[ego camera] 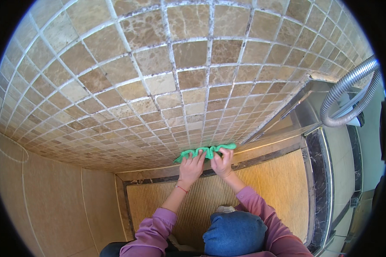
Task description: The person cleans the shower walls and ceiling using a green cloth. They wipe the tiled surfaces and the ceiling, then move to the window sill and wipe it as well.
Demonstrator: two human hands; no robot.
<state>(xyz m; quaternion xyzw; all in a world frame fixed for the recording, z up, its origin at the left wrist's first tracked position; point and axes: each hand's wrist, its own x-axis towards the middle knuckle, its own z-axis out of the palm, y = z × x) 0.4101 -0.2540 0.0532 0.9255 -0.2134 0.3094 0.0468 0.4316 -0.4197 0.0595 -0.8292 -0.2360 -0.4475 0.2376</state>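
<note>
A green cloth (209,151) lies bunched in folds against the lower part of a tiled wall (193,51). My left hand (190,167), with a thin red string at the wrist, presses the cloth's left half with its fingertips. Close beside it, my right hand (223,162) grips the right half with bent fingers. The two hands do not touch. Parts of the fingertips are hidden in the folds.
A ribbed floor (273,186) with a dark stone border lies beneath me. My denim-covered knee (234,233) is in front. A metal recess (289,112) and a looped flexible metal hose (336,120) are at the right. Large tiles (54,192) cover the left wall.
</note>
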